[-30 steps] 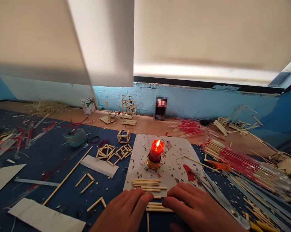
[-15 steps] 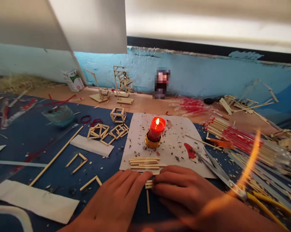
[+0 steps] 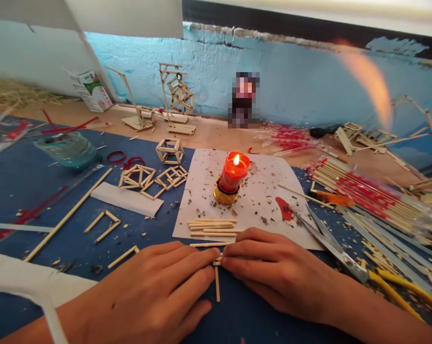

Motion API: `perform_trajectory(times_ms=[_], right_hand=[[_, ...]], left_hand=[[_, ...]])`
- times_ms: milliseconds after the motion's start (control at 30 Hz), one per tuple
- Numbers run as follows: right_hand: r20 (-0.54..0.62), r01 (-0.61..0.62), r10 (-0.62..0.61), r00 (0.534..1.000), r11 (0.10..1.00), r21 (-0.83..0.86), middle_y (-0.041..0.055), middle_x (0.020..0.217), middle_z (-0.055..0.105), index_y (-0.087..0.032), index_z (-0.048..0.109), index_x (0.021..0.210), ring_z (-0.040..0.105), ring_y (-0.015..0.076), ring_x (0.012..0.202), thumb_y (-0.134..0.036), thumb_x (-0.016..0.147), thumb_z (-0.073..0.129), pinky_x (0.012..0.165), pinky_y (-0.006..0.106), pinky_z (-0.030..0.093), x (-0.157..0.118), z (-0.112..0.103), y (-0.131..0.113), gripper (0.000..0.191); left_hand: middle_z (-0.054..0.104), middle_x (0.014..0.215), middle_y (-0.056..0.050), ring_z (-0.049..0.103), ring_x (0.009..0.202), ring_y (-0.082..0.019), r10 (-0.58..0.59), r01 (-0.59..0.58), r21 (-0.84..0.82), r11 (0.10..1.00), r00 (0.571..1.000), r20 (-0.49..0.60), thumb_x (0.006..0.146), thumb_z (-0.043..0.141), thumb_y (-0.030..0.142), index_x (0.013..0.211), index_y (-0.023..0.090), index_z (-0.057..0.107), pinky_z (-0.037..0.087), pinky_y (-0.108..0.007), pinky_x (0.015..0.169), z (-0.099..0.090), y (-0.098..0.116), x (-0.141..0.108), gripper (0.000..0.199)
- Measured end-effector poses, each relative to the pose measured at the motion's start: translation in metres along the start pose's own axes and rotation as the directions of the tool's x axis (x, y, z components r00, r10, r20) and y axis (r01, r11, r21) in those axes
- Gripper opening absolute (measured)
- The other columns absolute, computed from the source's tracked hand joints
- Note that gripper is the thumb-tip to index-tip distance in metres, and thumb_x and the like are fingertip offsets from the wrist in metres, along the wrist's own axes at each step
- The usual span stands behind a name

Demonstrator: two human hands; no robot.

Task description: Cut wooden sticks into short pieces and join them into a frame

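My left hand [image 3: 169, 282] reaches in from the lower left, its fingertips closed against a few short wooden sticks [image 3: 218, 261] at the front of the table. From the other side my right hand [image 3: 269, 272] curls its fingers over the right ends of these sticks, which are mostly hidden under both hands. One single stick [image 3: 217, 284] points toward me below them. Just beyond my fingers, several cut sticks [image 3: 212, 227] lie side by side on the white sheet [image 3: 201, 191]. Behind them a lit red candle [image 3: 235, 173] leans on a gold base [image 3: 226, 192].
Yellow-handled scissors [image 3: 345, 259] lie open beside my right forearm. Bagged sticks [image 3: 362, 191] and an orange-handled tool [image 3: 332, 197] are at the right. Stick frames [image 3: 169, 151], a U-shaped stick piece [image 3: 106, 224] and a glass bowl [image 3: 67, 150] are at the left.
The view has tilted down and nearer the table. My hands stay at the short sticks, and my left thumb now shows below its fingers. The orange light streak has shifted up.
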State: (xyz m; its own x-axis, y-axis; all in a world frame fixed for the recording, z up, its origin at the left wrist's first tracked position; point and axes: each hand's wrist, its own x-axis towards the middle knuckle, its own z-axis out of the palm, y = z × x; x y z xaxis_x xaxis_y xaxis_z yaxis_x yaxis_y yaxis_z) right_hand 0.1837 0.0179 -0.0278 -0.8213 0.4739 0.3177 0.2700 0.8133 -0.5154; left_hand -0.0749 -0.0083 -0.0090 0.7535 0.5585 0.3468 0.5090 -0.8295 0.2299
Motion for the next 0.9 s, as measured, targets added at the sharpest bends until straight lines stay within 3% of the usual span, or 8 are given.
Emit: perform_trajectory(times_ms=[200, 733, 900], right_hand=[[0.015, 0.004, -0.003, 1.000, 1.000, -0.002, 0.0084, 0.114, 0.075, -0.012, 0.069, 0.122, 0.068, 0.0190, 0.104, -0.012, 0.101, 0.057, 0.095, 0.032, 0.058, -0.0012, 0.0022, 0.0022, 0.024], [0.161, 0.085, -0.065, 0.985, 0.988, -0.125, 0.0120, 0.111, 0.074, -0.005, 0.063, 0.129, 0.065, 0.0214, 0.103, -0.008, 0.102, 0.045, 0.096, 0.035, 0.057, 0.0030, -0.0035, -0.0001, 0.032], [0.105, 0.115, -0.095, 0.990, 0.972, -0.207, 0.0099, 0.111, 0.074, -0.007, 0.063, 0.127, 0.065, 0.0203, 0.102, -0.010, 0.103, 0.046, 0.095, 0.033, 0.056, 0.0022, 0.0016, -0.0008, 0.030]], left_hand=[[0.076, 0.115, -0.004, 0.072, 0.092, -0.020, 0.066, -0.066, -0.006, 0.998, 0.997, 0.029, 0.102, 0.050, 0.017, 0.120, 0.016, 0.064, 0.058, -0.034, 0.081, 0.0052, -0.0068, -0.0044, 0.022], [0.077, 0.113, -0.005, 0.073, 0.092, -0.021, 0.074, -0.073, -0.003, 0.997, 0.997, 0.037, 0.103, 0.046, 0.015, 0.116, 0.014, 0.068, 0.058, -0.035, 0.076, 0.0032, -0.0048, -0.0014, 0.025], [0.077, 0.112, -0.005, 0.074, 0.093, -0.020, 0.071, -0.071, -0.011, 0.997, 0.997, 0.043, 0.102, 0.045, 0.016, 0.116, 0.017, 0.069, 0.060, -0.032, 0.081, -0.0020, -0.0072, 0.0035, 0.028]])
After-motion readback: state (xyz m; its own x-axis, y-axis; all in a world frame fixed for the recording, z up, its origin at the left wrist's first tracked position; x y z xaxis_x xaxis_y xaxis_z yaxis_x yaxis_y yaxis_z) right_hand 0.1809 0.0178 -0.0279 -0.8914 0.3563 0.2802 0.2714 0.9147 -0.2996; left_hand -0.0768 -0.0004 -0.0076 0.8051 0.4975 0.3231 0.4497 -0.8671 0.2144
